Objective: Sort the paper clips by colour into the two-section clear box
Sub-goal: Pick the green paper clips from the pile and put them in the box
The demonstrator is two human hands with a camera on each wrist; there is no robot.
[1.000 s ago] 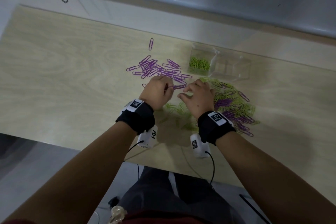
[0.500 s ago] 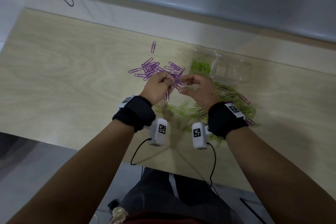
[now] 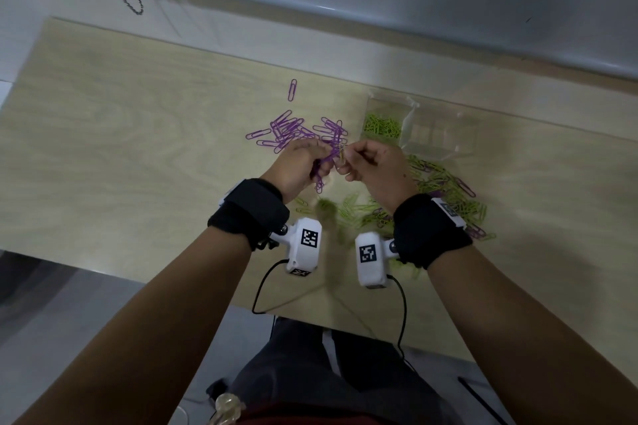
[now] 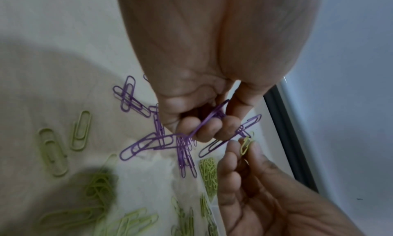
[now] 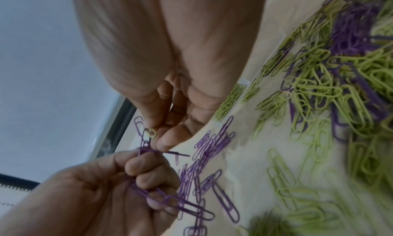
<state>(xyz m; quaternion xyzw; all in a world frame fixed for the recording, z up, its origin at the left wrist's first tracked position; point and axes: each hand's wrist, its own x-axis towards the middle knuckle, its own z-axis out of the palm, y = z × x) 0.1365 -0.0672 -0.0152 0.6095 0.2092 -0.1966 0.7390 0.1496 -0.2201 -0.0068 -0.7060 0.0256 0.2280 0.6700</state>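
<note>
Untangling a green clip from purple bunch
Left hand grips purple clips; right hand fingers pinch green clip, 9 o'clock of clear box. Risk: a snagged pull scatters purples onto desk.

Dim, soft light throughout; wrist views blur and smear toward their edges.

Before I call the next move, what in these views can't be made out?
- Whether the green clip pinched by the right hand is hooked to the purple bunch gripped by the left hand: too small in the head view, blurred at both wrists.
- The clear box right section's contents: glare, head view.
- Mixed pile: partly hidden by the right wrist.
</note>
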